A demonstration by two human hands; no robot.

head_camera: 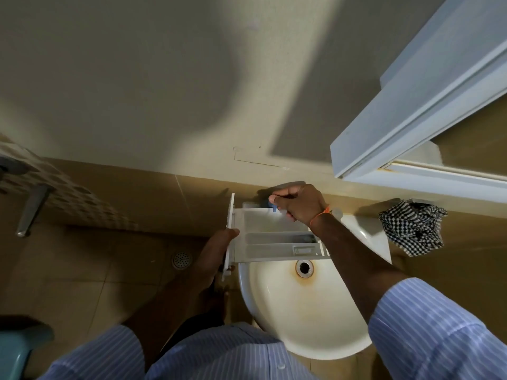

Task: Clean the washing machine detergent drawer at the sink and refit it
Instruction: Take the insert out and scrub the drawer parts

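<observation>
A white detergent drawer (270, 237) lies level over the back of a white sink (301, 311), its front panel pointing left. My left hand (216, 253) grips that front panel from below, thumb on top. My right hand (297, 205) is at the drawer's far corner, fingers closed on a small blue piece (274, 208) by the tap, which the hand mostly hides. The drawer's compartments face up and look pale grey.
The sink's drain (304, 267) has rust stains around it. A black-and-white checked cloth (414, 229) hangs on the wall to the right. A white door frame (425, 111) stands upper right. A floor drain (181, 259) and a metal fitting (31, 212) lie left.
</observation>
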